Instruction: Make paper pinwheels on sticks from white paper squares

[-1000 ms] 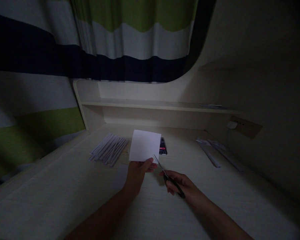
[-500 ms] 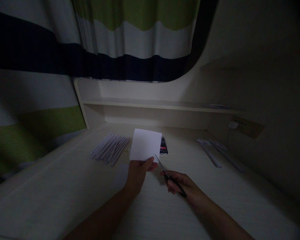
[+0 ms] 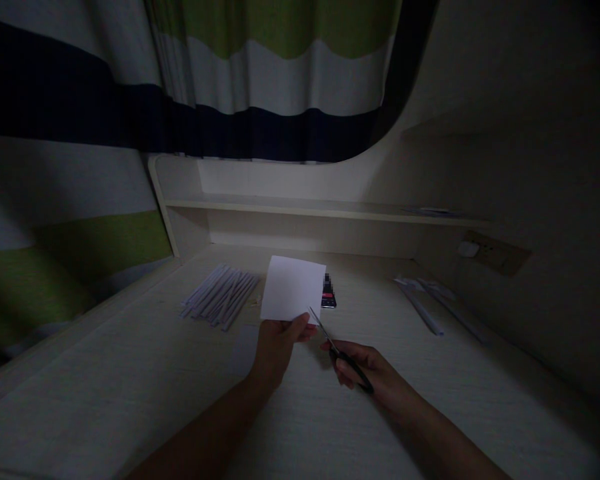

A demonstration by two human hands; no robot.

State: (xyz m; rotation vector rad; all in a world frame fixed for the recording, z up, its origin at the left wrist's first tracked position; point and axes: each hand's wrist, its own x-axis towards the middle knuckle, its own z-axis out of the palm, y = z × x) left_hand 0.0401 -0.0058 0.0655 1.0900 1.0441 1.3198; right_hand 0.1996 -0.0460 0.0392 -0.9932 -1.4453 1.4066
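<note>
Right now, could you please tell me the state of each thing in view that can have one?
left hand: shut on the sheet of paper's lower edge.
sheet of paper: held up above the desk, flat, whole.
right hand: gripping the scissors' handles.
scissors: tip at the paper's lower right corner; blades' opening unclear.
paper strips: lying piled on the desk.
curtain: drawn.

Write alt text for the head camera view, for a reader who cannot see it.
In a dim room, a person's left hand holds up a white sheet of paper while the right hand brings scissors to its lower right edge. On the pale desk lie a bundle of paper strips to the left and loose strips to the right, under a striped curtain.
</note>
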